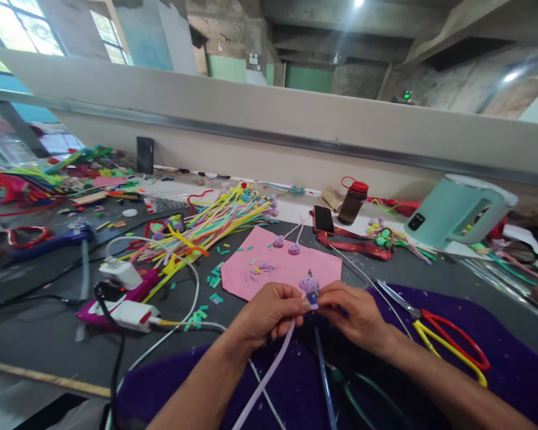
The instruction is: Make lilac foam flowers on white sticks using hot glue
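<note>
My left hand [275, 310] is closed in a pinch on a small lilac fuzzy-stem flower [308, 284]. From the left side, a long pale lilac strip [271, 373] hangs down below the fingers. My right hand [354, 313] pinches the other side of the flower, where a small blue patch shows; what exactly its fingertips grip is partly hidden. Just beyond the hands lies a pink sheet [237, 272] bearing small purple cut bits [262, 272] and two purple flower heads [293, 248] with thin stems.
Scissors with red and yellow handles [452, 340] lie on dark purple cloth [488, 325] at right. A glue gun [49, 242], power strip [112, 298] and cables occupy the left. Behind stand fuzzy stems [215, 224], a phone [323, 220], a bottle [353, 203] and a kettle [457, 209].
</note>
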A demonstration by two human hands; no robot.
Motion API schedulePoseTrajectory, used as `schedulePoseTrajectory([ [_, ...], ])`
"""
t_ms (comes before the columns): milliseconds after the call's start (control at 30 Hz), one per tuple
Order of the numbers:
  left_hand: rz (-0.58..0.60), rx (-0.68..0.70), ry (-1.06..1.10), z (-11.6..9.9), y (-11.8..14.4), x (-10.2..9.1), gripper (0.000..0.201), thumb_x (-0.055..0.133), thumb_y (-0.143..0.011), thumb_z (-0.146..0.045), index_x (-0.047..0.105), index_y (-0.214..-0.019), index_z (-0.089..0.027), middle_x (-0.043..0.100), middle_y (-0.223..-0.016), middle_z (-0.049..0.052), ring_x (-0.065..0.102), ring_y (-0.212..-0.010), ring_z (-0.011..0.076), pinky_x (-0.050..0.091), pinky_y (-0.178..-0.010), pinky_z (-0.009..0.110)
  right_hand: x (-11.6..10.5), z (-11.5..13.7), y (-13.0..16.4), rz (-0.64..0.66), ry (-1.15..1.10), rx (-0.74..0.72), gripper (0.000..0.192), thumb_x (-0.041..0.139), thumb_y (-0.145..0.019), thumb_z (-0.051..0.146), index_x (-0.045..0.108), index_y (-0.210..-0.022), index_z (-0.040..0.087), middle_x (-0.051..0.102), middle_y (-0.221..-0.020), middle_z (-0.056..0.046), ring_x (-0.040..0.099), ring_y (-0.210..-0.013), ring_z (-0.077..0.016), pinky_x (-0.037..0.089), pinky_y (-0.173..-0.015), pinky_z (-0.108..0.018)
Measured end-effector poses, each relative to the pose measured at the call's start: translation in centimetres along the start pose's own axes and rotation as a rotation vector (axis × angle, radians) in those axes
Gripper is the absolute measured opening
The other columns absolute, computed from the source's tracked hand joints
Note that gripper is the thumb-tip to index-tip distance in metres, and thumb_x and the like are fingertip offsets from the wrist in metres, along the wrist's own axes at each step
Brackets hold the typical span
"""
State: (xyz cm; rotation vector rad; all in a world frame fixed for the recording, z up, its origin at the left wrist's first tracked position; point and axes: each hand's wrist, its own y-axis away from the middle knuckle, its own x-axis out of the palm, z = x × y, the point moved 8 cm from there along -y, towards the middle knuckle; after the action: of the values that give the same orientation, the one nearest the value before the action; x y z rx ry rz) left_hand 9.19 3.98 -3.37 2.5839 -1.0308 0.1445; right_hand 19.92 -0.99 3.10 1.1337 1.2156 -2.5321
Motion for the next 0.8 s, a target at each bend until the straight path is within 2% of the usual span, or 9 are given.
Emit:
schedulePoseTrajectory([
  [167, 0.026, -0.005, 0.001, 0.1, 0.0, 0.3, 0.022, 0.064, -0.068, -0.029, 0.055, -0.056, -0.012, 0.054, -0.044, -0.004, 0.033, -0.024, 0.0005, 0.018, -0.024, 0.013, 0.2, 0.1, 0.3, -0.007, -0.053, 0.030, 0.010, 0.056, -0.083, 0.016, 0.057, -0.091, 0.020, 0.063, -0.077, -0.003, 0.059, -0.070, -0.0135, 0.045, -0.063, -0.024],
  [333, 0.044, -0.024, -0.007, 0.5, -0.1, 0.3, 0.021, 0.063, -0.068, -0.029, 0.056, -0.057, -0.012, 0.054, -0.044, -0.004, 0.033, -0.024, 0.0007, 0.019, -0.024, 0.013, 0.3, -0.6, 0.7, -0.026, -0.121, 0.146, 0.010, 0.058, -0.081, 0.018, 0.055, -0.091, 0.020, 0.061, -0.074, -0.001, 0.056, -0.060, -0.0116, 0.044, -0.055, -0.022],
  [533, 0.060, -0.021, -0.053, 0.6, -0.1, 0.5, 0.021, 0.062, -0.067, -0.031, 0.055, -0.058, -0.013, 0.052, -0.044, -0.004, 0.031, -0.025, 0.0016, 0.017, -0.027, 0.016, 0.7, 0.4, 0.5, 0.043, -0.096, 0.048, 0.005, 0.052, -0.086, 0.019, 0.057, -0.087, 0.020, 0.062, -0.074, -0.003, 0.058, -0.068, -0.0135, 0.045, -0.063, -0.024],
  [633, -0.003, 0.007, -0.147, 0.1, 0.0, 0.2, 0.024, 0.059, -0.068, -0.035, 0.056, -0.058, -0.014, 0.054, -0.046, -0.004, 0.032, -0.027, 0.0029, 0.019, -0.029, 0.018, 0.2, 0.5, 0.3, 0.084, -0.061, 0.054, 0.007, 0.050, -0.086, 0.018, 0.056, -0.086, 0.020, 0.062, -0.075, -0.003, 0.058, -0.069, -0.0135, 0.044, -0.063, -0.024],
  [800, -0.206, 0.176, -0.565, -1.7, 0.2, -0.6, 0.028, 0.056, -0.070, -0.036, 0.061, -0.054, -0.014, 0.054, -0.046, -0.003, 0.042, -0.041, 0.0077, 0.028, -0.042, 0.020, -1.6, -0.9, 0.1, 0.072, -0.043, 0.185, 0.009, 0.049, -0.085, 0.016, 0.058, -0.085, 0.019, 0.063, -0.078, -0.002, 0.058, -0.071, -0.0133, 0.044, -0.064, -0.024],
])
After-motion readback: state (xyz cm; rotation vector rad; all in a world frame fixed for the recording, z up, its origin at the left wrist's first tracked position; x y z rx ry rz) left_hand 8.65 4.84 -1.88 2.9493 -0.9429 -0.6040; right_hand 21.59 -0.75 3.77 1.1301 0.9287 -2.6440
